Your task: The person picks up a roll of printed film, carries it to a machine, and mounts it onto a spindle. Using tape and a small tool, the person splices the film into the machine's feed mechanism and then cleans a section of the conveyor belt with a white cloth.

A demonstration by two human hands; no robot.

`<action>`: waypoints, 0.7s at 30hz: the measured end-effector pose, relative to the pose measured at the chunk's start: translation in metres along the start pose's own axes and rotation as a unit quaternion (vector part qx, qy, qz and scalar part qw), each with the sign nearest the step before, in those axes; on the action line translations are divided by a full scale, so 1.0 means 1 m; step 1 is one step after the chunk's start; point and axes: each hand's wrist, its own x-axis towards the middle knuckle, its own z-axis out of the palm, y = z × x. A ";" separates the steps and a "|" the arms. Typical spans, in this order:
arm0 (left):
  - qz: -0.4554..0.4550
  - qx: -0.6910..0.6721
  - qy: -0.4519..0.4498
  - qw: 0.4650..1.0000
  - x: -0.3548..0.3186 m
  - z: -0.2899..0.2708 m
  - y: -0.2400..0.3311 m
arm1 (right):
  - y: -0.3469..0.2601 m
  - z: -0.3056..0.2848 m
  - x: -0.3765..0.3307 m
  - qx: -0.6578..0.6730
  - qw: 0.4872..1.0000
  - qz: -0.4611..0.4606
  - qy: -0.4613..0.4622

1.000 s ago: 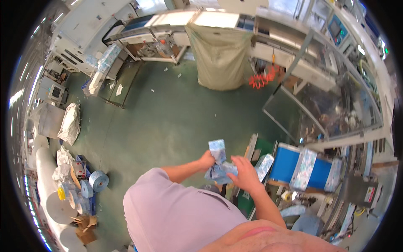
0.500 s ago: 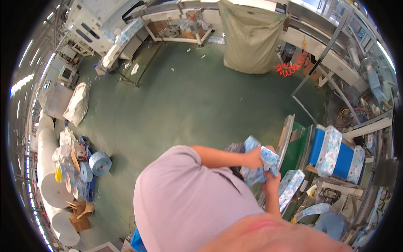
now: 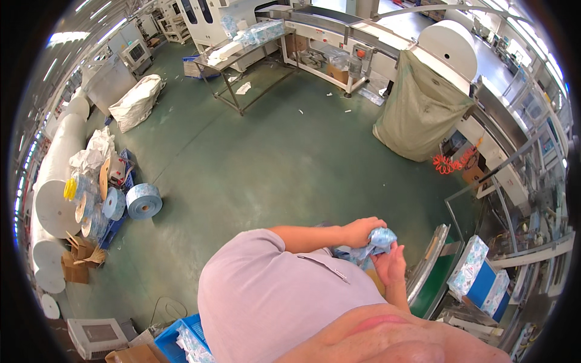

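A crumpled blue-and-white printed plastic wrapper is bunched up in front of my chest. My left hand is closed round its upper end. My right hand grips it from below on the right, thumb up against the film. Part of the wrapper hangs down behind my hands, beside my shirt. To the right of my right hand runs a green conveyor belt with a metal rail. Beyond that, wrapped floral-printed packs lie on a blue belt.
At the left stand rolls of blue film, big white rolls and a cardboard box. A blue crate is close behind my left side. Ahead are a metal table, a large green sack and a red coiled hose.
My view has turned to the right. The wrapper has been squeezed into a tighter bundle between my hands, and a pack beside the green belt is out of sight.
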 end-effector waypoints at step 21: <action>-0.062 0.076 -0.053 0.994 0.009 -0.349 -0.185 | 0.118 0.155 0.408 0.127 0.969 0.212 0.017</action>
